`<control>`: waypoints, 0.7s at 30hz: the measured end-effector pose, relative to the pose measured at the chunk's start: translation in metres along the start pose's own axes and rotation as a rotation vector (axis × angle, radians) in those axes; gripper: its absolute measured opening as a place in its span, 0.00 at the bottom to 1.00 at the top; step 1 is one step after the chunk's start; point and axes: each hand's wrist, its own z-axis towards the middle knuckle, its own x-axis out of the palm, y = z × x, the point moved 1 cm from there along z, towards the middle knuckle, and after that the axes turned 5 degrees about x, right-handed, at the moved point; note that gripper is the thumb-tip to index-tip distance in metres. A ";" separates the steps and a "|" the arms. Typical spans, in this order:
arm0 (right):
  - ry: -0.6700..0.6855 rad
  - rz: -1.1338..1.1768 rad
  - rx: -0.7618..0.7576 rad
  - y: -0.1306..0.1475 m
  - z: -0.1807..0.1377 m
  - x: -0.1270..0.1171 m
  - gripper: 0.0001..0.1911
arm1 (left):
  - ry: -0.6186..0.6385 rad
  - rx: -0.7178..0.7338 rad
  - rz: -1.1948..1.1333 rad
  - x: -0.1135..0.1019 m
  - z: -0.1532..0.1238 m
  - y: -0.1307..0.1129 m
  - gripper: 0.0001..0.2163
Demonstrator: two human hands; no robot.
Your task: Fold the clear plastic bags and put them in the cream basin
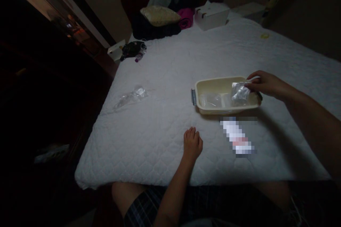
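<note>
My right hand (262, 83) pinches a small shiny clear plastic bag (240, 91) by its edge. It holds the bag at the right end of a cream-coloured plastic bin (199, 87), just over the opening. Inside the bin lie more pieces of clear plastic (213, 100); their exact kind is hard to make out in the dim light. My left hand (193, 143) rests palm down on the bed in front of the bin, fingers loosely bent and a little apart, with nothing seen in it. To its right lies a blurred-out bright phone-like object (237, 136).
Crumpled clear plastic (133, 95) lies on the white quilted bed (160, 142) at the left. Toward the back are a dark bundle (133, 49), a yellowish pillow (160, 15), a magenta roll (185, 18) and a white box (212, 16). A yellow ring (264, 36) sits far right.
</note>
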 end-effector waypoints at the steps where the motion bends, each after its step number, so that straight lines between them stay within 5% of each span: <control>1: 0.009 -0.078 -0.030 -0.003 0.006 0.002 0.10 | 0.003 -0.003 0.003 0.000 0.000 0.000 0.13; 7: 0.086 -0.437 -0.276 -0.025 0.024 0.011 0.04 | -0.021 0.001 0.004 -0.001 0.001 -0.001 0.12; 12: 0.000 -0.704 -0.601 -0.036 0.031 0.016 0.08 | -0.012 0.003 0.015 -0.001 0.001 -0.001 0.12; 21: 0.187 -0.736 -0.598 -0.052 0.042 0.041 0.09 | -0.016 0.005 0.008 -0.002 0.001 -0.001 0.12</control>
